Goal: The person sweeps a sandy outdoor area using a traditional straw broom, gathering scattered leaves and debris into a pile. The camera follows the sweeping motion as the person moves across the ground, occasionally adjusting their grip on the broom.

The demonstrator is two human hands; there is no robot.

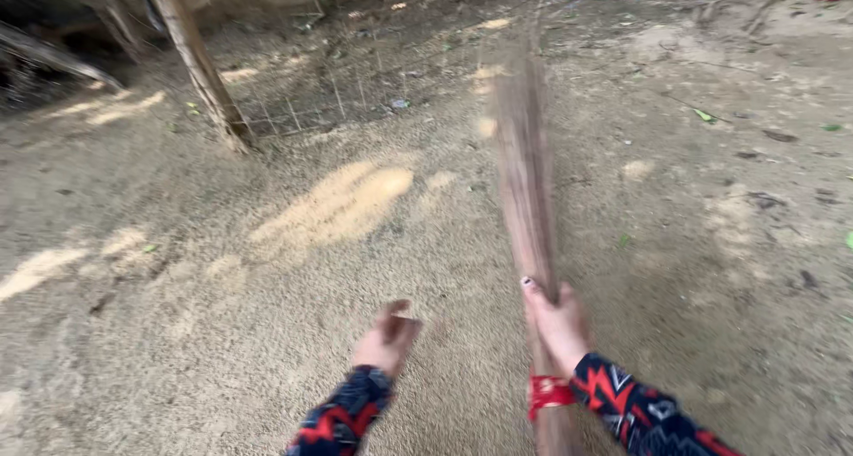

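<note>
Right hand [557,321]: clamped round long brown bundled-twig broom [526,181], above its red binding band [549,392].
Left hand [388,336]: empty, blurred, fingers loosely apart.
Ground [222,314]: sandy, grain-strewn.

The broom [526,190] is smeared by motion, its bristle end toward twelve o'clock fading into the sandy ground [178,332] so the tip cannot be made out, and its handle is cut off by the bottom edge at six o'clock. The left hand [387,336] is blurred too, its fingers indistinct, so whether it holds anything cannot be told. Both patterned sleeves [635,412] run out of the frame at six o'clock.
</note>
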